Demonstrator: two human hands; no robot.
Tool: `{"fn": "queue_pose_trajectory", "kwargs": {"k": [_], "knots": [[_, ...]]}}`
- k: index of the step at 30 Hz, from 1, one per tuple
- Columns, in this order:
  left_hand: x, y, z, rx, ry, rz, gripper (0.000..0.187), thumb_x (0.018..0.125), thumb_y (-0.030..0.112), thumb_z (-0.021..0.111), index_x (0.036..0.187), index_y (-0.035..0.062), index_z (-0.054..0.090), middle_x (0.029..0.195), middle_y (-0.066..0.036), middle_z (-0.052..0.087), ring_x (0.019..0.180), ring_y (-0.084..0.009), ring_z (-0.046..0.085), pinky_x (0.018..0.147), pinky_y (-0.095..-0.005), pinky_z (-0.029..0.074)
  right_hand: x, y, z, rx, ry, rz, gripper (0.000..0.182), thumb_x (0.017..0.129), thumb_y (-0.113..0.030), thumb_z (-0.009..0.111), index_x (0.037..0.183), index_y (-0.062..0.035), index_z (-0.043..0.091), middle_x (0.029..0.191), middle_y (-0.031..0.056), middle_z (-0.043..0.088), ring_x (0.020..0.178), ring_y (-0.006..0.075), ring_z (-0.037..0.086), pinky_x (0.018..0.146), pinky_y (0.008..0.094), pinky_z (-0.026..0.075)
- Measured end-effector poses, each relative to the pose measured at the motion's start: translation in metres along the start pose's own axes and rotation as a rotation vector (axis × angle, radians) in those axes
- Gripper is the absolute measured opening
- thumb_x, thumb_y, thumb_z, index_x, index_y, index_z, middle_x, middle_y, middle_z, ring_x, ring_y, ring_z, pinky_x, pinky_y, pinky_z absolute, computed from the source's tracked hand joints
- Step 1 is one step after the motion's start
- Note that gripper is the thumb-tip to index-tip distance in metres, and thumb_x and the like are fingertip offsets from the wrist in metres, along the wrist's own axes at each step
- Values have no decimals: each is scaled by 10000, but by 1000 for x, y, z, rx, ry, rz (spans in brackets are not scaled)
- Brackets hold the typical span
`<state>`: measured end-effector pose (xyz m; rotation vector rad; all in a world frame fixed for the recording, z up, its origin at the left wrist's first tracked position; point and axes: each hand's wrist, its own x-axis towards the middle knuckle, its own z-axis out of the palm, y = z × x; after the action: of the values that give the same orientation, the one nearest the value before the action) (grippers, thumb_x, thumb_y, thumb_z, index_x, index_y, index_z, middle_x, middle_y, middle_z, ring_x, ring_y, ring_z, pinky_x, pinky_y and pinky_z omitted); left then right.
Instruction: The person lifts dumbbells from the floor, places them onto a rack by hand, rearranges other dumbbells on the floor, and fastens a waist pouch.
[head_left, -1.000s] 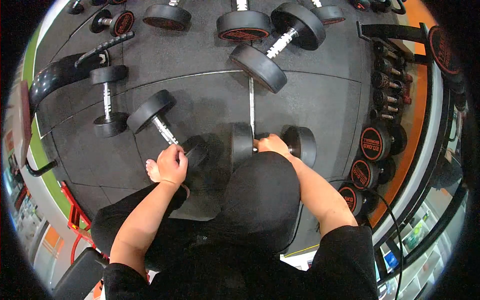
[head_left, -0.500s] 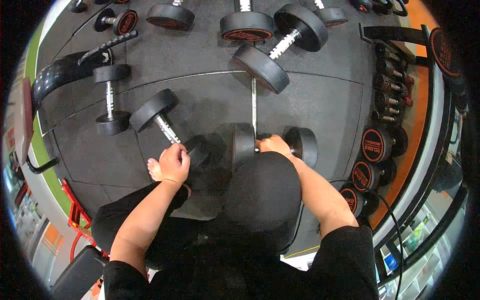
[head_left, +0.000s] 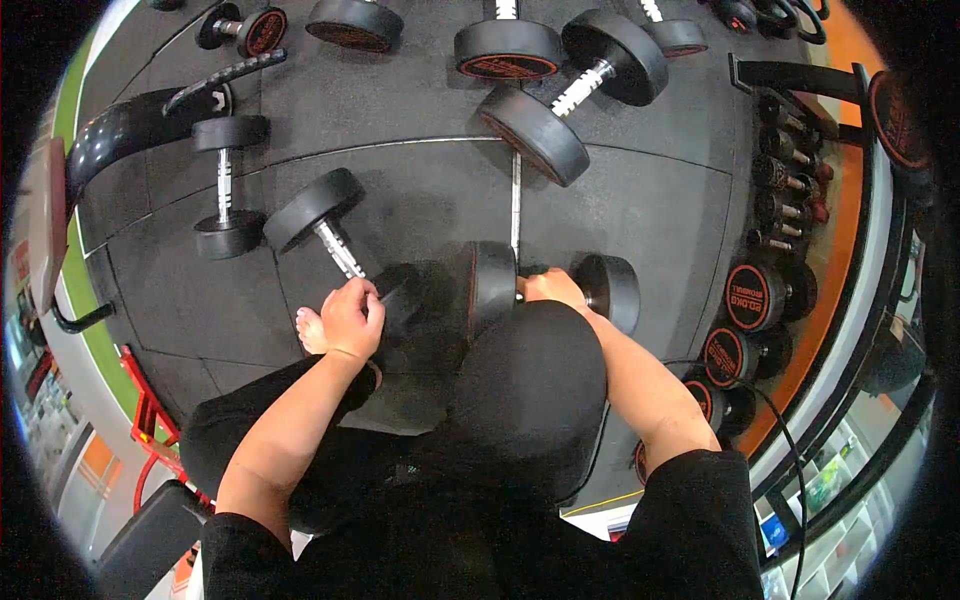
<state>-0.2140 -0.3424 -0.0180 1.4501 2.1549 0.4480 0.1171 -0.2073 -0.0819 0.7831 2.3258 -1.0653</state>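
My left hand (head_left: 350,318) is closed at the handle of a black dumbbell with a chrome grip (head_left: 338,250). Its upper head (head_left: 315,208) shows beyond the hand, and the lower head (head_left: 402,292) sits dark beside my knuckles. My right hand (head_left: 556,288) wraps the handle of a second black dumbbell, between its left head (head_left: 493,283) and its right head (head_left: 612,290). My knee (head_left: 530,370) covers part of this second dumbbell. Below my left hand, a bare foot (head_left: 311,328) rests on the floor.
Another dumbbell (head_left: 225,188) lies to the left on the black rubber floor (head_left: 420,185). A larger dumbbell (head_left: 580,92) and several others lie ahead. On the right stand a rack with small dumbbells (head_left: 785,178) and round weights (head_left: 752,295). A red metal frame (head_left: 150,405) is at left.
The view has shifted slightly, so the floor and dumbbells ahead appear a little higher and further right. Both hands keep their places at the two dumbbells.
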Motion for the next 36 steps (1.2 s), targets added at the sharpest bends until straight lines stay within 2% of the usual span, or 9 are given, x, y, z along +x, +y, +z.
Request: {"fn": "queue_pose_trajectory", "kwargs": {"k": [10,23,25,36], "knots": [[2,4,-2,12,-17,-2,44,811,113,627,809,99,585,672,-80,597,675,-307,607,674,-437,465,-2,-5,-2,-35,21,16,341,877,-292,579,1122,-80,687,812,173,736,768,352,732,787,476,546],[2,1,-1,-14,-11,4,51,817,119,629,826,97,585,681,-78,586,666,-310,593,675,-435,453,-2,-7,-4,-52,31,7,340,881,-305,574,1120,-89,683,828,176,739,790,356,735,766,473,564],[2,2,-1,-22,-9,7,51,818,119,629,825,96,584,679,-78,584,664,-310,591,671,-434,450,-4,-9,-5,-9,72,10,332,796,-211,611,1062,-37,707,812,204,723,762,396,716,745,491,552],[2,2,-1,4,-9,15,61,816,121,632,820,92,579,675,-83,574,661,-308,589,670,-428,444,-3,-7,-1,-12,97,9,299,794,-226,620,1007,-42,719,781,191,721,730,374,717,712,474,550]]}}
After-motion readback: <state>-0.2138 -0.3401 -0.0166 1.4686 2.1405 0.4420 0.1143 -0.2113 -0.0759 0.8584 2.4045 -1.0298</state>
